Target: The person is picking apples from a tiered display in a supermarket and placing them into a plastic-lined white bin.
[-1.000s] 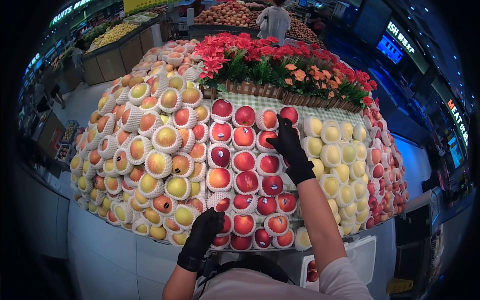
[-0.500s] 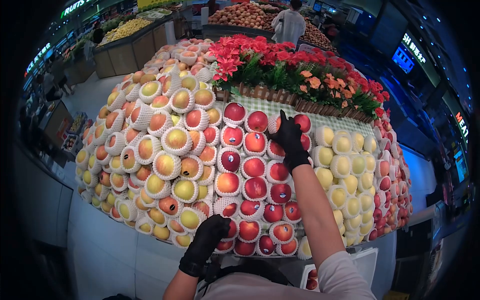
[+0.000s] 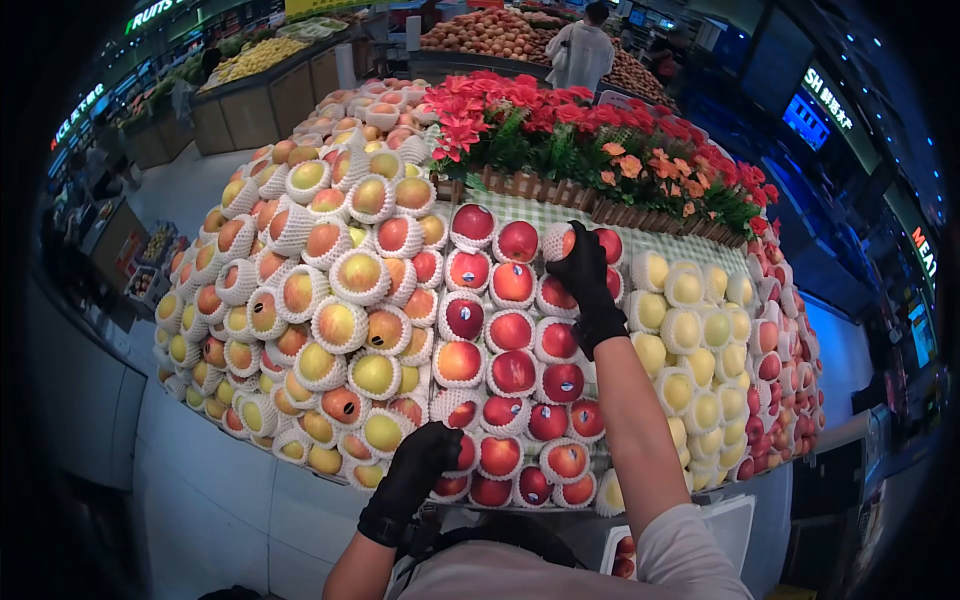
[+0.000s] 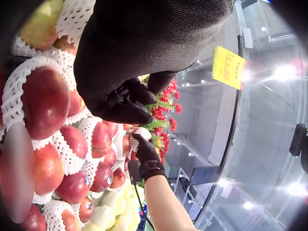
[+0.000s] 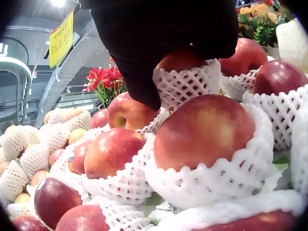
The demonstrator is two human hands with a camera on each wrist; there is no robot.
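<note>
The black-gloved right hand (image 3: 585, 270) curls its grip round a red apple in white foam netting (image 3: 556, 240) atop the display, seemingly placing it; seating it squarely comes next. The gloved left hand (image 3: 425, 455) rests on bottom-row apples, grip unclear.

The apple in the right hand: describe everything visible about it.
The apple is red with a paler blush, wrapped in a white foam net sleeve that leaves its top bare. The black-gloved right hand grips it from above, fingers curled around the netting, at the top row of the red apple display, just below the flower box.

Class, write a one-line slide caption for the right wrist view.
Gloved right hand grips a net-wrapped red apple atop the stacked apple display.
</note>
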